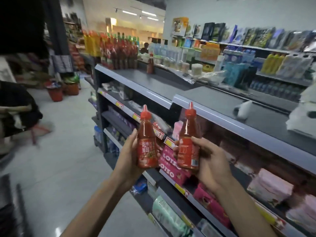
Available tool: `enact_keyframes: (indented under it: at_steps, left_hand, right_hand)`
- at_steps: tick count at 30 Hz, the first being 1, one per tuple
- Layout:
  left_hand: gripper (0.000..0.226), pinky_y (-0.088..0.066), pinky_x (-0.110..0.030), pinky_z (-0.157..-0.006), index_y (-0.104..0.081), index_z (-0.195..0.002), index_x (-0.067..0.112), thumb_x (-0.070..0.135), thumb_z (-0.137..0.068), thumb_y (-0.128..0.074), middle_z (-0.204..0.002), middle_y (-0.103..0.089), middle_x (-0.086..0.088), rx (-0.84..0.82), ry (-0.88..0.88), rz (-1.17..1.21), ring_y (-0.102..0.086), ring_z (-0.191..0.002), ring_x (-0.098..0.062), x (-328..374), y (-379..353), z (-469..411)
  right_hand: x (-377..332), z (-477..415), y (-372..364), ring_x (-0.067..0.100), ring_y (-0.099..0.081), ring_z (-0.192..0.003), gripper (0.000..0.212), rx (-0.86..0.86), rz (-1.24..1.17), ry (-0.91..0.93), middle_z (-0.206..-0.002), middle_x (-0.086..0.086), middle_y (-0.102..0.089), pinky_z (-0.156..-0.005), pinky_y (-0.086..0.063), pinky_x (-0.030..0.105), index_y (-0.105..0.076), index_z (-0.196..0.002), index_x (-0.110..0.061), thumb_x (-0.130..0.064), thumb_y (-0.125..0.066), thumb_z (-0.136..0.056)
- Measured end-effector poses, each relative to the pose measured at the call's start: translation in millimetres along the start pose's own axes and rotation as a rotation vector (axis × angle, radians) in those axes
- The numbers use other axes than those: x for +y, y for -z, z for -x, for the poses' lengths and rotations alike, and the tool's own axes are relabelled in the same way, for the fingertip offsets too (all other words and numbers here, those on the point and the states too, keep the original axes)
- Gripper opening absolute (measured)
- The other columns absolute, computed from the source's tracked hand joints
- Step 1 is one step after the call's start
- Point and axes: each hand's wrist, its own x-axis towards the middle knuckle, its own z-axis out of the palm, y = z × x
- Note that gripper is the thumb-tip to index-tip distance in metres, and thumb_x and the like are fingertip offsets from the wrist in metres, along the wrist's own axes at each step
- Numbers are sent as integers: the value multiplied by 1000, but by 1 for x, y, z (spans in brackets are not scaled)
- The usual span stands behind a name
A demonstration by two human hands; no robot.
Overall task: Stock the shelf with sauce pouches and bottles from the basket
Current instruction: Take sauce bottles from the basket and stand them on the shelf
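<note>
I hold the hands apart: left hand [130,156] clasps the left sauce bottle [147,144], right hand [207,161] the right sauce bottle [189,142]. Both bottles are roughly upright, not touching, in front of the shelf [171,88].
</note>
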Motion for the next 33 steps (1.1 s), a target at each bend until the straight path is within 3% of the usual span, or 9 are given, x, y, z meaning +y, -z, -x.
enact_keyframes:
  at_steps: [5, 12, 16, 18, 21, 24, 29, 31, 33]
  left_hand:
    - [61, -60, -44, -83, -62, -134, 9, 56, -98, -48, -117, -70, -21, 38, -67, -35, -68, -99, -29, 42, 46, -79]
    - [51, -62, -40, -81, -59, -127, 12, 34, -86, -79, -108, -70, -14, 17, -118, -239, -72, -91, -24, 109, 91, -219]
    - [54, -61, -45, -85, -61, -125, 18, 40, -80, -82, -107, -75, -10, 18, -162, -319, -74, -93, -27, 153, 108, -284]
    - [53, -61, -44, -84, -61, -126, 19, 41, -81, -80, -107, -76, -9, -3, -187, -350, -75, -93, -27, 175, 116, -314]
    - [43, -60, -40, -84, -61, -127, 25, 39, -89, -75, -110, -76, -9, -31, -226, -380, -76, -98, -27, 205, 131, -360]
    - [43, -60, -37, -81, -59, -128, 24, 40, -90, -71, -109, -77, -8, -72, -247, -376, -76, -97, -27, 232, 148, -405]
    - [51, -57, -37, -74, -58, -126, 12, 41, -88, -76, -102, -75, -12, -186, -245, -297, -73, -87, -27, 274, 182, -486]
    - [51, -57, -37, -74, -58, -126, 11, 39, -88, -76, -100, -75, -12, -242, -232, -296, -72, -86, -27, 293, 192, -517]
    - [49, -57, -37, -73, -59, -124, 10, 38, -87, -74, -98, -75, -13, -280, -218, -290, -71, -84, -27, 308, 201, -546]
  right_hand:
    - [19, -98, -29, 34, -68, -88, 53, -15, 7, -7, -107, 28, -69, -83, -57, 42, -57, -132, 9, -18, -57, -86]
    - [20, -245, -61, 32, -70, -89, 56, -52, 92, 36, -112, 27, -70, -75, -58, 44, -61, -128, -3, -22, -69, -76]
    - [15, -319, -85, 28, -73, -91, 43, -13, 99, 75, -114, 25, -72, -73, -61, 38, -63, -123, -2, -15, -63, -81]
    - [13, -354, -98, 27, -73, -99, 41, 4, 125, 107, -118, 21, -72, -83, -61, 41, -63, -123, -6, -15, -67, -83]
    - [10, -406, -117, 27, -70, -116, 56, 31, 254, 163, -122, 12, -73, -107, -49, 54, -63, -126, -13, -27, -84, -75]
    - [8, -456, -135, 24, -68, -120, 87, 77, 299, 175, -126, 4, -73, -111, -44, 57, -60, -129, -19, -46, -95, -55]
    - [10, -533, -159, 28, -68, -120, 103, 177, 201, 262, -127, 13, -71, -111, -45, 54, -56, -135, -11, -34, -102, -45]
    - [10, -560, -170, 32, -66, -122, 103, 178, 173, 282, -131, 18, -68, -109, -46, 56, -53, -139, -8, -32, -101, -52]
    - [9, -582, -180, 35, -64, -125, 82, 185, 146, 282, -134, 20, -66, -111, -44, 58, -50, -143, -5, -22, -87, -71]
